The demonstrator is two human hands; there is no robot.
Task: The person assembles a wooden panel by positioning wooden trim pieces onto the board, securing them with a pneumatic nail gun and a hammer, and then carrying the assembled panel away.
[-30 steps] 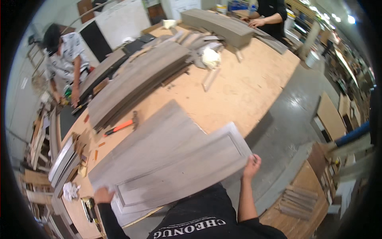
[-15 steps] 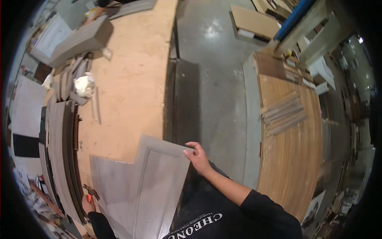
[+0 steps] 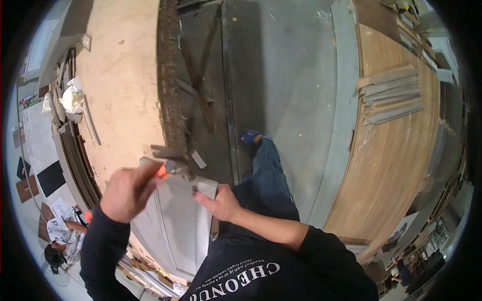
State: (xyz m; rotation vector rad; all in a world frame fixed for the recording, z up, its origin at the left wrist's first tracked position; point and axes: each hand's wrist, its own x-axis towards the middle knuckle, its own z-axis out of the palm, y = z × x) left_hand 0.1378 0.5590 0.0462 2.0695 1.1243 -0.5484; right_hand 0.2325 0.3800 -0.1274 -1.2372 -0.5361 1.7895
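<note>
My left hand (image 3: pixel 126 194) is closed round the orange handle of a claw hammer (image 3: pixel 176 167). Its metal head, somewhat blurred, is over the far edge of a grey cabinet door panel (image 3: pixel 183 220) with a grooved border. My right hand (image 3: pixel 221 202) grips that panel near its far right corner, thumb on the face, the other fingers hidden behind the edge. The panel slants toward my body, its near end by my black shirt. Whether the hammer touches the panel, I cannot tell.
A plywood-topped workbench (image 3: pixel 120 65) has a rough edge on its right side. Grey boards (image 3: pixel 78 160) and crumpled white material (image 3: pixel 73 98) lie along its left. Across the grey floor (image 3: pixel 296 85), strips (image 3: pixel 391 95) rest on a wood-grain stack (image 3: pixel 396 150). Another person (image 3: pixel 65 236) is at lower left.
My left hand has brought the hammer up and right, from beside the panel to its far edge. The panel is tilted up toward me, and my right hand now grips it lower. The view has shifted.
</note>
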